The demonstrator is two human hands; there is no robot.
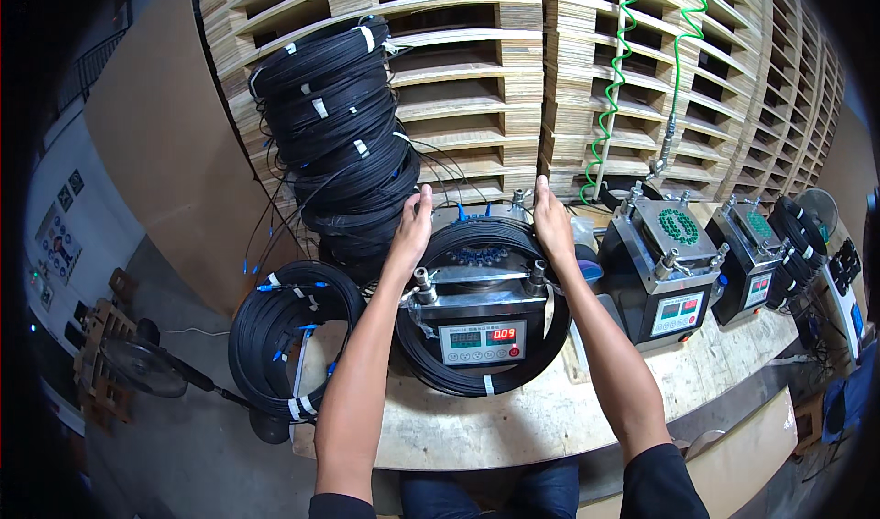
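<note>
Arms [353, 391] stretch forward, left hand [412, 232] and right hand [553, 226] flanking black coil [449, 379].

Black coil [532, 377] partly hidden by forearms [357, 381], sleeves [662, 484] cropped below

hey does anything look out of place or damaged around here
The tall stack of black cable coils looks uneven, with loose blue-tipped ends dangling at its left. No spill or damage stands out.

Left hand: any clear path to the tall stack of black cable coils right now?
Probably yes: the left hand is close to the lower right side of the tall stack of black cable coils, with only thin loose cables nearby that might snag.
</note>
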